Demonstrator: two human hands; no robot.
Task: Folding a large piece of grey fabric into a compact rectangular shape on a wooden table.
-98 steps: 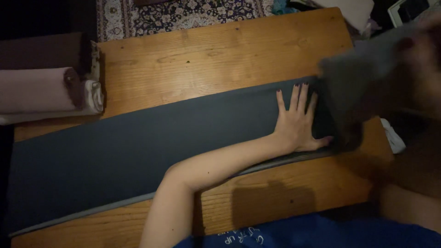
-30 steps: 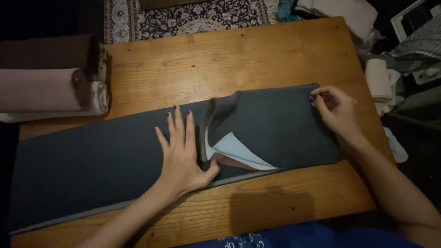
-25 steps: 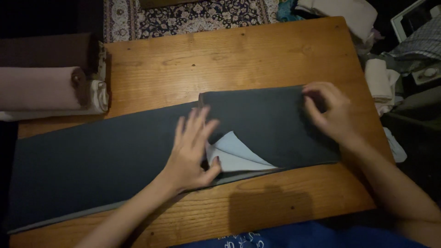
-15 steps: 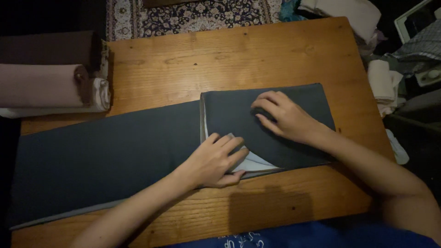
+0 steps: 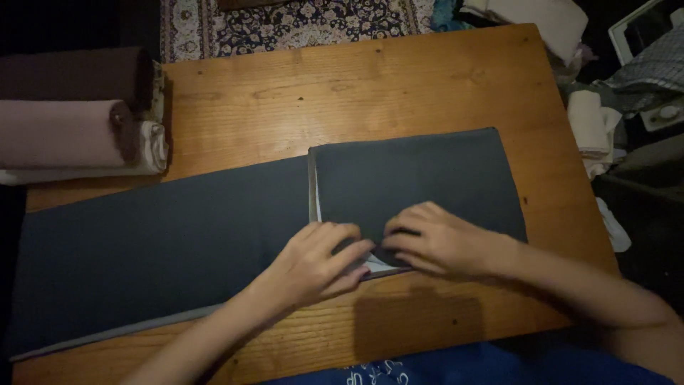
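A long dark grey cloth (image 5: 164,242) lies across the wooden table (image 5: 342,93), with its right end folded over into a squarish flap (image 5: 413,175). My left hand (image 5: 317,260) and my right hand (image 5: 434,242) meet at the flap's near edge, fingers curled on the fabric. Between them a small pale corner of the cloth's underside (image 5: 367,265) shows. Both hands press or pinch that near edge; I cannot see whether the fingers close around it.
Rolled fabrics in pink, brown and white (image 5: 78,135) sit at the table's left end. A patterned rug (image 5: 285,18) lies beyond the far edge. Folded pale cloths (image 5: 591,128) and clutter are off the right side.
The right end of the cloth was folded over leftward. My right hand slid from the flap's far right corner to its near edge, and my left hand moved right to meet it. Less pale underside shows.
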